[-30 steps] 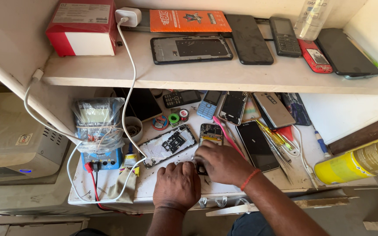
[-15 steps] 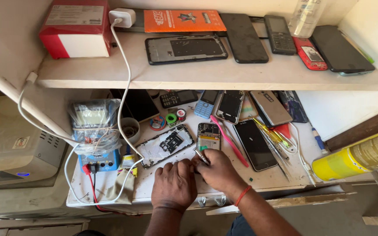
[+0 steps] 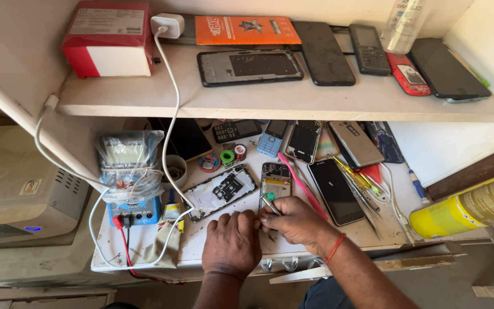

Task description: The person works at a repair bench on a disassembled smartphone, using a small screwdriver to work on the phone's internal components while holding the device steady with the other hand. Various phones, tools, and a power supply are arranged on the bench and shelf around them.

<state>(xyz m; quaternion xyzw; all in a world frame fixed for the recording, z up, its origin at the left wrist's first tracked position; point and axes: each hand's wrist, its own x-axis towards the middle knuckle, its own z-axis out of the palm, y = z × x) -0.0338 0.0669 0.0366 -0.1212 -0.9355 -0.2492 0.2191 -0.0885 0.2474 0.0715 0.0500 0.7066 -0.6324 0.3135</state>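
My left hand (image 3: pixel 232 243) rests knuckles-up on the white workbench (image 3: pixel 201 240), fingers curled; whatever is under them is hidden. My right hand (image 3: pixel 294 220) sits beside it, touching it, and pinches metal tweezers (image 3: pixel 270 205) whose tips point up toward an opened phone (image 3: pixel 275 180) with bare circuit board. A small green part (image 3: pixel 270 196) lies by the tweezer tips. An opened phone frame (image 3: pixel 221 190) lies just above my left hand.
A black phone (image 3: pixel 335 190), pink pry tool (image 3: pixel 301 184), screwdrivers (image 3: pixel 358 183) and several other phones cover the bench. A plastic-wrapped multimeter (image 3: pixel 130 171) stands left, a yellow spray can (image 3: pixel 470 206) right. The shelf (image 3: pixel 281 106) above holds phones, a red-white box (image 3: pixel 108 40) and a charger (image 3: pixel 167 26).
Both hands have drawn closer together at the bench's front edge. The right hand has shifted slightly left, bringing the tweezers toward the opened phone.
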